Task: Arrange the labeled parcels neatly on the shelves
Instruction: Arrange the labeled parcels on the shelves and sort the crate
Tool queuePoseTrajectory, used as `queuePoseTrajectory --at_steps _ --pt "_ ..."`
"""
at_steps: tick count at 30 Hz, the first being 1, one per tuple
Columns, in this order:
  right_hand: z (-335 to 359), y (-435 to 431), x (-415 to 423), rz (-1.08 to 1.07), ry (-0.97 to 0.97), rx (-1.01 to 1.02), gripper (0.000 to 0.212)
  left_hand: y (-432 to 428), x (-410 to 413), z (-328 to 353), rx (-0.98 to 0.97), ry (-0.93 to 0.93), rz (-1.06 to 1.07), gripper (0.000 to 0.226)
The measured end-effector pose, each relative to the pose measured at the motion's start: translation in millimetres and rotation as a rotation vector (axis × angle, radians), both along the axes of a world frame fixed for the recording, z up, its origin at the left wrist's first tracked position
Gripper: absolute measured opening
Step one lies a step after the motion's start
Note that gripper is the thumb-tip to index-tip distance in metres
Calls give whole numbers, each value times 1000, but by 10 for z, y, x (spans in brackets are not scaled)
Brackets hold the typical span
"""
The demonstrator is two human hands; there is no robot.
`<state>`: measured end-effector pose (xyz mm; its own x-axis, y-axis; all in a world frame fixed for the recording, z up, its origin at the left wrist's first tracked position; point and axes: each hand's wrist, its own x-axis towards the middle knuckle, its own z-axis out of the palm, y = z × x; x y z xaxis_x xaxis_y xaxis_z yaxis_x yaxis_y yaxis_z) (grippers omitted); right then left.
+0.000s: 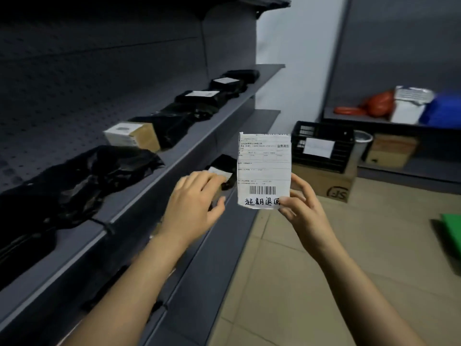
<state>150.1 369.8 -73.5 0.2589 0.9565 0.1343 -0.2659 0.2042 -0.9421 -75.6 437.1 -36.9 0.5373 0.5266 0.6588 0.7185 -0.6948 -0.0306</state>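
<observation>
**Parcels (199,101) mostly shelved; one slip in hand**

Head view: black-bagged parcels + a cardboard box (134,136) sit in a row along the middle shelf (199,134). Several lie w/ white labels up, prob. so they read from the aisle. Left hand (194,203) reaches to the lower shelf (264,121). Its fingers (207,178) curl over the near end of a small parcel (225,166), thumb below. It looks like a grip, though blurred. Right hand (304,211) pinches a label slip (264,168) by its bottom corner. Slip is held upright, print + barcode facing the camera, prob. to read it or match it vs the parcel. It hangs free, touching no parcel. Bkgd: black crate (321,146) on a carton (329,186), well apart on the floor.
</observation>
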Motion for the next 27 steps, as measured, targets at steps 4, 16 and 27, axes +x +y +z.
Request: queuePoseTrajectory --at_steps 4,16,27 --pt "-50 224 318 -155 4 -18 69 544 506 -122 -54 -24 -128 34" --pt "-89 895 1100 -465 -15 -52 64 1884 1639 -170 29 -14 -463 32" --pt "-316 1627 2472 -562 9 -85 65 2757 3134 -372 -20 18 -560 34"
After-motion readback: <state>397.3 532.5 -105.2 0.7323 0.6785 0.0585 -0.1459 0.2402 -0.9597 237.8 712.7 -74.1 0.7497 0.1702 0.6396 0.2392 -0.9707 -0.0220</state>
